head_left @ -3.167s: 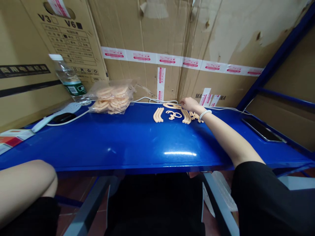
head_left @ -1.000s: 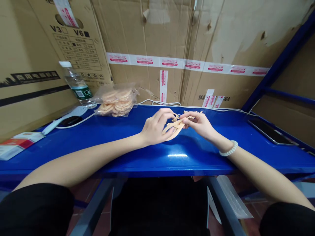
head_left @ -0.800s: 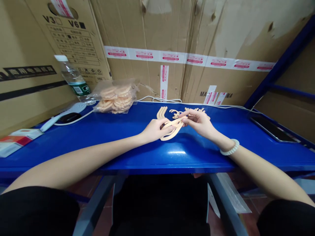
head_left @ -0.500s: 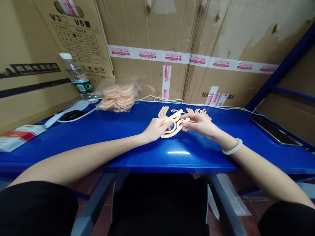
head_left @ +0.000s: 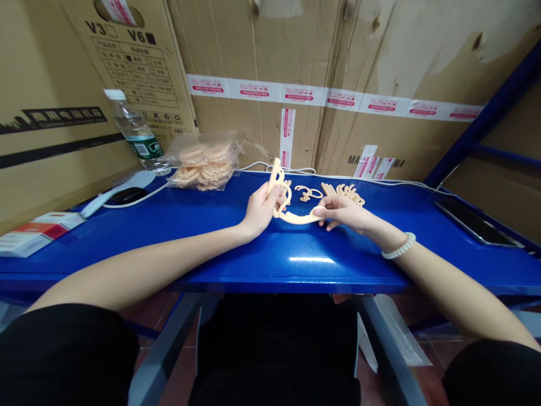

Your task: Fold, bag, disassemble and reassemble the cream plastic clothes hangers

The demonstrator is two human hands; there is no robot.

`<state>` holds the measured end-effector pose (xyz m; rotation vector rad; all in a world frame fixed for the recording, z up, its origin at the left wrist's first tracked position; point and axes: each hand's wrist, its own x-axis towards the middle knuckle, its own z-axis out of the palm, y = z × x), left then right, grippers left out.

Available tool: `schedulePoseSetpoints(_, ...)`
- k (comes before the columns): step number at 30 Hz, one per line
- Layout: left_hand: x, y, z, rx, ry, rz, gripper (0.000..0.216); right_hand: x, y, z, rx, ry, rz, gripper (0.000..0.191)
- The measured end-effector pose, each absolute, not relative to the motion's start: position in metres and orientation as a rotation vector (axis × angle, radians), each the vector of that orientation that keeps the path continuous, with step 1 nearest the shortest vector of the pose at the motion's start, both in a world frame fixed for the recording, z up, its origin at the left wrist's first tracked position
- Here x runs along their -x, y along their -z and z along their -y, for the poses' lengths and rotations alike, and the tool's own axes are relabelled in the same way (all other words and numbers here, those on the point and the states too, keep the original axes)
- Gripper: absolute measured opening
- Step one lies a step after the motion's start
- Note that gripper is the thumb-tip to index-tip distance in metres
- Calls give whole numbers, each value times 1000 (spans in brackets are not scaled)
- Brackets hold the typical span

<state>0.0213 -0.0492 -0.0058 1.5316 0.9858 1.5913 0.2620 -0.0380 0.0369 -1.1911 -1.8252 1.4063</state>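
Note:
A pale beige folding hanger is stretched between both hands above the blue table. My left hand (head_left: 260,210) is closed around its upright arm (head_left: 276,170), which has a ring-like curve beside it. My right hand (head_left: 344,214) pinches the far end of the lower curved arm (head_left: 298,219) between thumb and fingers. The two arms meet low beside my left hand; whether they are joined there, I cannot tell. Behind the hands lie small beige hooks and rings (head_left: 310,193), and farther right a row of curved beige parts (head_left: 342,192), partly covered by my right hand.
A clear bag of beige parts (head_left: 207,163) sits at the back left, beside a water bottle (head_left: 141,141). A showerhead-shaped handle (head_left: 114,192) and a red-white box (head_left: 40,232) lie left. A dark tablet (head_left: 475,223) lies right. Cardboard (head_left: 253,51) stands behind the blue table (head_left: 236,265).
The hanger's arms have swung apart: my left hand has tilted its arm upright and moved left, while the curved arm now stretches toward my right hand. Both hands keep their hold.

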Motion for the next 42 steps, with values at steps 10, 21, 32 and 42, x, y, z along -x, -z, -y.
schedulePoseSetpoints(10,-22,-1,57,-1522,-1322,-866,34,-271,-36,28,1019,-1520,1668,42)
schedulePoseSetpoints(21,-16,-10,57,-1255,-855,-640,51,-265,-36,35,826,-1461,1743,35)
schedulePoseSetpoints(32,-13,-9,54,-1293,-748,-509,34,-260,-28,29,867,-997,1852,36)
schedulePoseSetpoints(42,-18,-2,51,-1425,-761,-528,51,-257,-29,35,815,-1322,1710,44)
